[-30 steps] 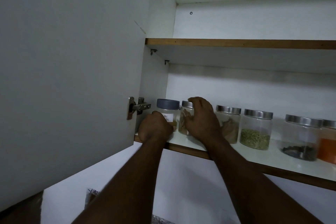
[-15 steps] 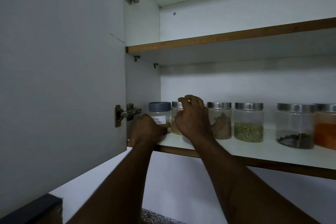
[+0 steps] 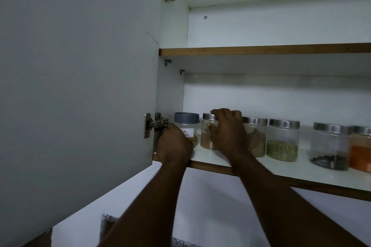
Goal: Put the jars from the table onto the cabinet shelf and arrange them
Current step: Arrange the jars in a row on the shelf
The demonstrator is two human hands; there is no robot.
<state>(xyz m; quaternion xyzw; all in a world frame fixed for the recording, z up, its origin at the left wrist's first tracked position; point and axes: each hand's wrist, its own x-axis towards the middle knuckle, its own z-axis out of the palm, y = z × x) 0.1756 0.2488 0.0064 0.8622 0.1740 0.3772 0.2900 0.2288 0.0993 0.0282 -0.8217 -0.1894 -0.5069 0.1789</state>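
Maybe the grey-lid jar [image 3: 186, 121] that the left hand [image 3: 174, 144] gripped could knock over the silver-lid jar [image 3: 206, 140] just beside it, which the right hand [image 3: 228, 132] gripped.

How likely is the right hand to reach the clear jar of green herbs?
Probably yes: the right hand grips the clear jar of tan powder nearby; nothing stands before the clear, steel-lidded jar of green herbs.

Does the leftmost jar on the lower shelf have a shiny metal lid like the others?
No, the leftmost clear jar with a white label has a matte grey lid, unlike the silver metal lids to its right.
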